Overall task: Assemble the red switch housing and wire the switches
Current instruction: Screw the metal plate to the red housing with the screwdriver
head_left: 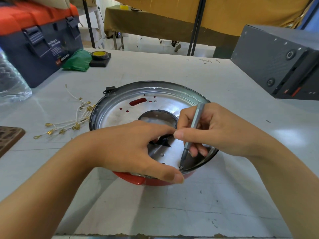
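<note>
Both forearms reach in from the near edge of the worktop (172,213). From the head view, the housing (155,181) is steadied near the front by the left hand (131,149), thumb curled over its rim. A driver (193,130) is pinched in the right hand (212,130), tip on a rim screw (180,167). A tilted tip could cam out and the screw be lost.

Bright daylight, glare on the table (284,135), perhaps slightly soft edges.
</note>
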`<action>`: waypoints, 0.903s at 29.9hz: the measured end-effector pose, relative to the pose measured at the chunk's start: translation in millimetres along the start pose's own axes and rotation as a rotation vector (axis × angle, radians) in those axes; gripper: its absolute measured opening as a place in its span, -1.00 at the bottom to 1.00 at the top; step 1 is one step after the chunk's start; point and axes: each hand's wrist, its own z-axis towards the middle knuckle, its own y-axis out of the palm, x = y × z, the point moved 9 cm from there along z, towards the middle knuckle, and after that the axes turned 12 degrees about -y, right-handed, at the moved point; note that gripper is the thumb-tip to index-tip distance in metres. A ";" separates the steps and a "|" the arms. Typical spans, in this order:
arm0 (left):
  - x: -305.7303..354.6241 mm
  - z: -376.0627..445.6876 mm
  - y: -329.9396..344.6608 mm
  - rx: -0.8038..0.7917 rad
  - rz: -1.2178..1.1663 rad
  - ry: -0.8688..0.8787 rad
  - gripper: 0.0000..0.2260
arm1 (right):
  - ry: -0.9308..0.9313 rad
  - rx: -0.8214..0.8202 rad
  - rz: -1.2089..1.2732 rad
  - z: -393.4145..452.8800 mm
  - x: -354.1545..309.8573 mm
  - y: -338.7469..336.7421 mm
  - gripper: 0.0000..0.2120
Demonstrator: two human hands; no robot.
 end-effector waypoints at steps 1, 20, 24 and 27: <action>0.5 0.1 -0.2 0.000 -0.002 0.004 -0.45 | -0.001 -0.006 0.000 0.0 -0.3 0.2 -0.83; -0.4 -2.0 -1.9 0.018 0.059 -0.004 -0.41 | 0.006 -0.179 -0.140 2.0 -11.6 2.8 -0.88; 0.3 -1.3 -1.1 0.005 0.054 -0.011 -0.39 | 0.008 -0.220 -0.187 3.2 -20.9 0.3 -0.87; 0.3 -0.4 -0.2 0.002 0.038 -0.015 -0.41 | -0.008 -0.254 -0.259 6.1 -30.6 0.7 -0.83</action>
